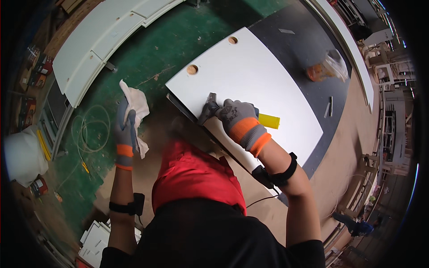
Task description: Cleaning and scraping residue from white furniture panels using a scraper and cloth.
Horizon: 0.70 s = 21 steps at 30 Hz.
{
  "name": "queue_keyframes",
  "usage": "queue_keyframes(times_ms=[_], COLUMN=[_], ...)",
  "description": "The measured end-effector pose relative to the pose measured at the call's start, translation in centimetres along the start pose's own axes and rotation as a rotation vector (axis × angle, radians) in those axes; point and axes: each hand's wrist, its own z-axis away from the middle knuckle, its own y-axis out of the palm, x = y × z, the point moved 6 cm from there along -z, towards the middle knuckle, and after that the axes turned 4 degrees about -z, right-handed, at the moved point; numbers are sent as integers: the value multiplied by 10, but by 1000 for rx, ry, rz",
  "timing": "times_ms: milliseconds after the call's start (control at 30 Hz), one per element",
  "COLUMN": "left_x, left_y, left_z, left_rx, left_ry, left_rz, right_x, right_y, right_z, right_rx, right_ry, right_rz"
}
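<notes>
My left hand [125, 127], in a grey glove with an orange cuff, is closed around a crumpled white cloth [136, 102] left of the white panel. Over the near edge of that white panel [250, 71], my right hand [237, 117], gloved alike, grips a hand tool with a dark grey head [208, 108] and a yellow cylindrical end [269, 121]. The dark head lies at the panel's edge; its exact kind I cannot make out. Two round holes show near the panel's far left corner.
Beneath the white panel is a dark board [290, 42], bearing a clear plastic bag with something orange [324, 69] and small strips [330, 107]. More white panels [100, 38] stand at the upper left. A thin coiled hose [91, 129] lies on the green floor.
</notes>
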Motion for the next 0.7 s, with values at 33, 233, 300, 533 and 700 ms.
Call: queue_keyframes(times_ms=[33,233,300,533,700], left_x=[0,4,8,19,26], left_y=[0,-3,4,34,64], left_z=[-12,-84,-106,-161,-184], left_rx=[26,107,169,325,439], left_ry=[-19,-41,-79,-63,-70], left_rz=[27,98,77,209,139], right_x=[7,24,11,11,51], right_y=[-8,-60,-64,-42,1], right_z=[-16,-98,-130,-65,-24], right_rx=[7,35,-128,-219,102], right_ry=[-22,69,109,268,334], right_rz=[-4,-167,-200,-434,-467])
